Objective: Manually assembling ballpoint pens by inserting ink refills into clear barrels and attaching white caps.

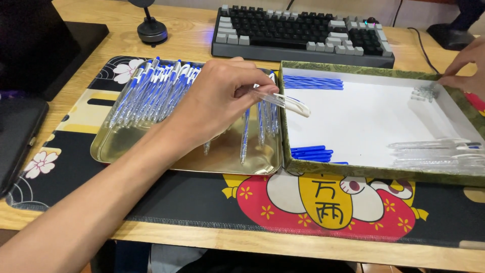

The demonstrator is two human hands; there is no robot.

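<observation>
Left hand [220, 98] reaches across the shallow rectangular gold-coloured metal tray [151, 151], thumb and fingers pinched together on a clear plastic pen barrel with a white clip [283, 102]. Barrel lies roughly level, clip end pointing right, just over the near-left wall of the shallow open cardboard box with white floor and green patterned rim [353, 169].

Right hand [462, 68] at far-right corner of the box, partly cut off by frame edge; fingertips bent down at the rim beside a small heap of clear pen parts [423, 92]. Cannot tell whether it grips anything.

Tray contents: row of assembled clear pens with blue refills and white clips [151, 83], packed along the far-left side; a few more lie singly near the tray's right wall.

Box contents: bundle of loose blue refills [313, 82] at far-left corner, second smaller lot of blue refills [310, 152] at near-left wall, several empty clear barrels [434, 151] at near-right side (hard to count, transparent on white).

Surroundings: tray and box both rest on a black desk mat with flower and cat print [303, 202], on a light wooden desk [192, 35]. Behind: black and grey mech. keyboard [303, 33], touching nothing listed.
</observation>
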